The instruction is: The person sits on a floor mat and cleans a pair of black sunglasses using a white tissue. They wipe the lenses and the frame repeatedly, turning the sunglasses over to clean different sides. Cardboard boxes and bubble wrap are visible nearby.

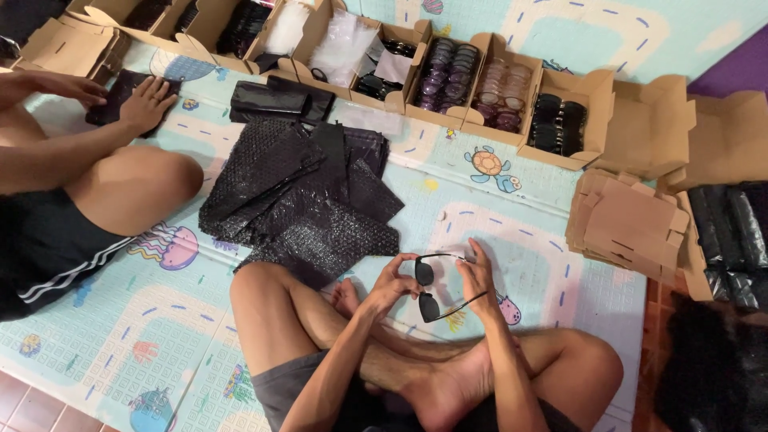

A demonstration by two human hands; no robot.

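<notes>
Over play mat (520, 240), sunglasses (428, 290) pinched between both hands' fingertips (468, 260)

Glossy dark-lensed sunglasses (430, 290), matt cardboard boxes (560, 120), shiny black bubble-wrap pouches (304, 192).

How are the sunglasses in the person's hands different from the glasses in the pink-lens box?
The sunglasses have dark lenses; the boxed glasses have pale pink ones. The sunglasses are single, held in the air by the left hand and right hand; the boxed glasses lie packed in rows in a cardboard box on the mat. Both are eyewear with rounded lenses.
</notes>
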